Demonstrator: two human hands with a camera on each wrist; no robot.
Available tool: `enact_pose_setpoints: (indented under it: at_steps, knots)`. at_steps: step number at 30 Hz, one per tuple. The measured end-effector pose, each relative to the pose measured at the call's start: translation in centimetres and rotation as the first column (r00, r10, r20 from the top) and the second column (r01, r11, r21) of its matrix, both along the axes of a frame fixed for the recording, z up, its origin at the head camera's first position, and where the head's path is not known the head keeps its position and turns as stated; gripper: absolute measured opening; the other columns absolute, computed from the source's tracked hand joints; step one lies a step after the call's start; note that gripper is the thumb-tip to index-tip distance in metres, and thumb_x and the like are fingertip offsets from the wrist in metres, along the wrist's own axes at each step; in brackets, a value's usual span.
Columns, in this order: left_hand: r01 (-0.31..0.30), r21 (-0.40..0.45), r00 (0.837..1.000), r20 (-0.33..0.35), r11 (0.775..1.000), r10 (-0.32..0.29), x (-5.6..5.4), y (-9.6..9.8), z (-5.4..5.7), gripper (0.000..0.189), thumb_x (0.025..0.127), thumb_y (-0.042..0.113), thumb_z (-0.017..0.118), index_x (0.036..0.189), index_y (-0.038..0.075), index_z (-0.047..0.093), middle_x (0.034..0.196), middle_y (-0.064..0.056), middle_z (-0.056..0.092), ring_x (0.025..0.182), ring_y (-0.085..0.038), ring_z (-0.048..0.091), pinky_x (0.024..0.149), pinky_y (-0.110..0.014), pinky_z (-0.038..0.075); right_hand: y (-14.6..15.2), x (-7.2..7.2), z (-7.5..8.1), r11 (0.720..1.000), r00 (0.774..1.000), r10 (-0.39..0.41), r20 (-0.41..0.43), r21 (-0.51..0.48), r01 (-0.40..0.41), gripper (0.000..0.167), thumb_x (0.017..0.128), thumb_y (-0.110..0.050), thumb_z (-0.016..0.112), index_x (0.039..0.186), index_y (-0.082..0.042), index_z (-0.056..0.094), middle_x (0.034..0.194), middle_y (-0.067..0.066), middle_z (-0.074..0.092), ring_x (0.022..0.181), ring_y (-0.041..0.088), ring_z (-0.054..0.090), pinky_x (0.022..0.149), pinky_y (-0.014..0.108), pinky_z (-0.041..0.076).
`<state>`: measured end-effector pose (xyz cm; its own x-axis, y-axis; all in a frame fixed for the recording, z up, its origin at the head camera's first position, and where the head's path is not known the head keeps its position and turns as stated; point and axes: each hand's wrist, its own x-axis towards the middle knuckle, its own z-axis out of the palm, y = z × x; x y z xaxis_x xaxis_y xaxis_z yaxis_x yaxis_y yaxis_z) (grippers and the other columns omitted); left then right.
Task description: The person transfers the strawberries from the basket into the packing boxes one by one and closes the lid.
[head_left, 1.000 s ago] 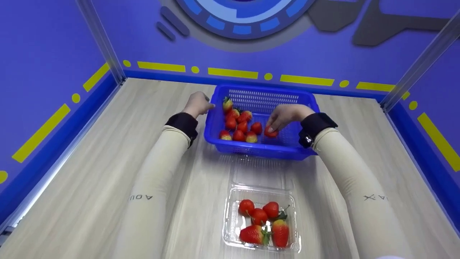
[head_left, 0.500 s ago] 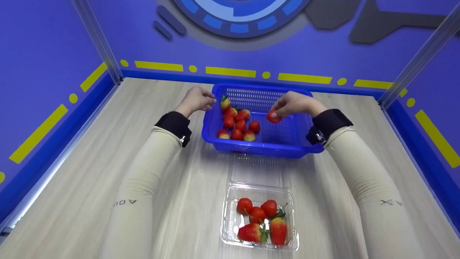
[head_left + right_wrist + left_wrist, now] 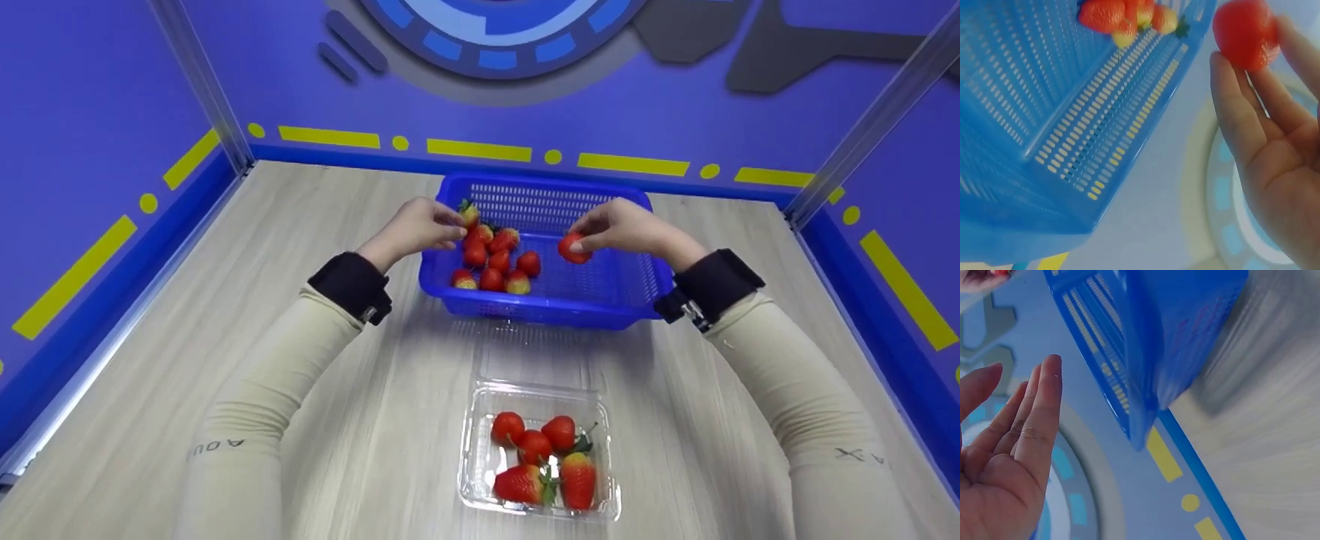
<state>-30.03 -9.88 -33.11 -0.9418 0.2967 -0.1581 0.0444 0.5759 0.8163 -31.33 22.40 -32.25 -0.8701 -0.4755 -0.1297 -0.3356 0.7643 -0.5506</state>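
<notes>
My right hand [image 3: 626, 227] pinches a red strawberry [image 3: 574, 248] between thumb and fingertips, above the right part of a blue perforated basket [image 3: 555, 303]. The right wrist view shows that strawberry [image 3: 1246, 32] at the fingertips. Over the basket's left rim hovers my left hand [image 3: 420, 227]; in the left wrist view its palm [image 3: 999, 489] faces the camera with the fingers nearly straight and nothing held. Several strawberries [image 3: 491, 279] lie in the left half of the basket, some with pale yellow tops.
A clear plastic clamshell box [image 3: 466, 457] stands in front of the basket, holding several strawberries [image 3: 577, 480]. Its transparent lid [image 3: 532, 360] lies open toward the basket. Blue printed panels [image 3: 480, 120] enclose the wooden table [image 3: 315, 360] at the back and sides.
The right hand has lifted its strawberry from the basket's floor and drawn back slightly rightward. My left hand has left the rim's outer side and come over it, fingers extended.
</notes>
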Motion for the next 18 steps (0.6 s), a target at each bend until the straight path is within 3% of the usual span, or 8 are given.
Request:
enact_pose_setpoints:
  at_steps: [4,7,15,18]
  knots:
    - [0.037,-0.014,0.999,-0.006,0.999,-0.037,1.5,0.1,-0.3,0.035,0.1,0.01,0.064,0.13,-0.008,0.065,0.129,-0.026,0.069,0.102,-0.032,0.074,0.096,-0.038,0.061,-0.1,1.5,-0.2,1.0,0.999,-0.01,-0.041,-0.019,0.009,0.031,0.095,-0.024,0.074,0.118,-0.002,0.075,0.109,0.018,0.077,0.088,0.011,0.066,0.079,0.021,0.051]
    - [0.059,-0.013,0.998,-0.017,0.998,-0.059,2.4,0.1,-0.5,0.034,0.1,0.009,0.064,0.129,-0.008,0.065,0.128,-0.026,0.07,0.11,-0.037,0.073,0.093,-0.034,0.062,-0.2,2.7,-0.1,0.999,0.998,-0.008,-0.062,-0.039,0.006,0.031,0.095,-0.023,0.074,0.118,-0.002,0.075,0.109,0.018,0.077,0.09,0.014,0.066,0.08,0.02,0.05]
    - [0.102,-0.012,0.993,-0.053,0.995,-0.102,4.7,0.4,-0.6,0.033,0.098,0.012,0.066,0.126,-0.005,0.068,0.122,-0.023,0.073,0.107,-0.034,0.073,0.093,-0.036,0.062,-0.9,6.0,-0.6,0.993,0.998,0.001,-0.069,-0.115,-0.009,0.029,0.093,-0.017,0.076,0.118,-0.001,0.074,0.11,0.019,0.077,0.095,0.022,0.068,0.079,0.018,0.051]
    - [0.125,-0.01,0.99,-0.062,0.992,-0.125,5.7,0.3,-0.6,0.034,0.097,0.011,0.066,0.127,-0.005,0.068,0.121,-0.024,0.074,0.109,-0.035,0.073,0.091,-0.031,0.061,-1.1,7.1,-1.0,0.991,0.997,0.021,-0.075,-0.129,-0.031,0.029,0.093,-0.017,0.076,0.117,-0.001,0.074,0.108,0.017,0.078,0.094,0.021,0.068,0.08,0.021,0.052]
